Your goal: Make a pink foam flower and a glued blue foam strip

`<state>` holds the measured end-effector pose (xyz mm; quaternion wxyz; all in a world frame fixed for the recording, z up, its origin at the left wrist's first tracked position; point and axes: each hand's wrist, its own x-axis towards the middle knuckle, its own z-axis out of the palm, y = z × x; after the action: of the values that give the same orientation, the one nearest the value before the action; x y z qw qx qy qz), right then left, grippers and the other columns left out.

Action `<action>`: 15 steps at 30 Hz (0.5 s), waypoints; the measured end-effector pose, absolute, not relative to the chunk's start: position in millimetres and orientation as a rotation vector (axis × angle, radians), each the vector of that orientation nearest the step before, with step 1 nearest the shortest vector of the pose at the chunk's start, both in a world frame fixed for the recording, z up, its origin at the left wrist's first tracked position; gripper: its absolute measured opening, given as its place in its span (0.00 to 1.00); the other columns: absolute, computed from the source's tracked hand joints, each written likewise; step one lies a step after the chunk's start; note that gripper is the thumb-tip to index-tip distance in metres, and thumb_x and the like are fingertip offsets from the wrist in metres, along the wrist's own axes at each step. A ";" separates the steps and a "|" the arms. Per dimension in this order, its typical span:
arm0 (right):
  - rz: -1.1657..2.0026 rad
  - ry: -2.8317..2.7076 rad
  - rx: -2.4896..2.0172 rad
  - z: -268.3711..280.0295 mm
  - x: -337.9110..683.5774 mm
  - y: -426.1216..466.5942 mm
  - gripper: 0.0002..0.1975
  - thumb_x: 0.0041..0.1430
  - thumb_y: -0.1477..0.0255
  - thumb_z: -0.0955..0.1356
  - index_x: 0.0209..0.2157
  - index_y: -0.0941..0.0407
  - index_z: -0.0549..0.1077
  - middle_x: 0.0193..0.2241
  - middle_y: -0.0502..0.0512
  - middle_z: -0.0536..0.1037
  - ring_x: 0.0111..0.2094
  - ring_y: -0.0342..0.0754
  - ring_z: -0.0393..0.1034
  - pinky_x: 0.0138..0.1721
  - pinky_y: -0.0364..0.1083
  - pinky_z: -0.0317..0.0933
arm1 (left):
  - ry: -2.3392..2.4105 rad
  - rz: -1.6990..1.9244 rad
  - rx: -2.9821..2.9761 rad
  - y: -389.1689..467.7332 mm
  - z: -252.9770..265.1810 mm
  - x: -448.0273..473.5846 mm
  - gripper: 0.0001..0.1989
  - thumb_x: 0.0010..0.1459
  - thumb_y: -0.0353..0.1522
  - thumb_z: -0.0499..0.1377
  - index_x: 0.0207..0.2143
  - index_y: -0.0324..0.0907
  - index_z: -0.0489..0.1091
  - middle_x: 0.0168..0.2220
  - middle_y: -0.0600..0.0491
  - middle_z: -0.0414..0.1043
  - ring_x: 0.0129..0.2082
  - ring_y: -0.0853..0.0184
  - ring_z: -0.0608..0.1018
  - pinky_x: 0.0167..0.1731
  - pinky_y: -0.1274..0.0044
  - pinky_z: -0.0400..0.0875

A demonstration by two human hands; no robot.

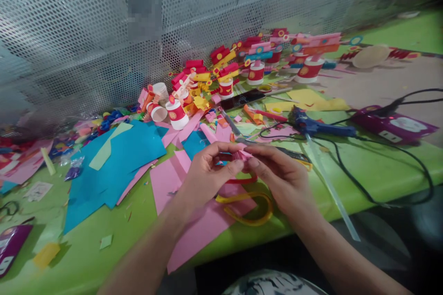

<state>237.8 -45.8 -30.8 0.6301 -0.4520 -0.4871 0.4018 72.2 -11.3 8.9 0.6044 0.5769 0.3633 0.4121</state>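
Note:
Between the fingertips of both hands is a small folded pink paper piece (242, 154). My left hand (218, 166) pinches it from the left, thumb in front and fingers behind. From the other side my right hand (282, 173) pinches it too; the fingers partly cover it. Just below the hands lie a yellow-handled tool (254, 219), perhaps scissors, and a red strip or handle (242, 179), largely hidden. Under them, pink paper sheets (197, 235) spread over the green table (138, 258).
Blue paper sheets (117, 161) lie left. A blue glue gun (321, 126) with a clear glue stick (334, 189) and black cable rests right, near a purple power strip (394, 124). Decorated white cups (177, 113) and a dark phone (244, 100) stand or lie behind, before a perforated panel (194, 9).

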 end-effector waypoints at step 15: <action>1.221 -0.883 -0.942 -37.6 242.1 -41.1 0.06 0.57 0.64 0.76 0.37 0.49 0.81 0.32 0.48 0.81 0.30 0.42 0.75 0.33 0.42 0.72 | 0.809 0.939 1.340 -9.7 1.8 73.7 0.16 0.52 0.38 0.72 0.42 0.43 0.77 0.38 0.51 0.79 0.38 0.67 0.79 0.39 0.75 0.77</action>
<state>242.1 -41.1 -37.6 0.6306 -0.4115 -0.3855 0.5333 73.7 -9.7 1.8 0.6117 0.5807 0.3504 0.4072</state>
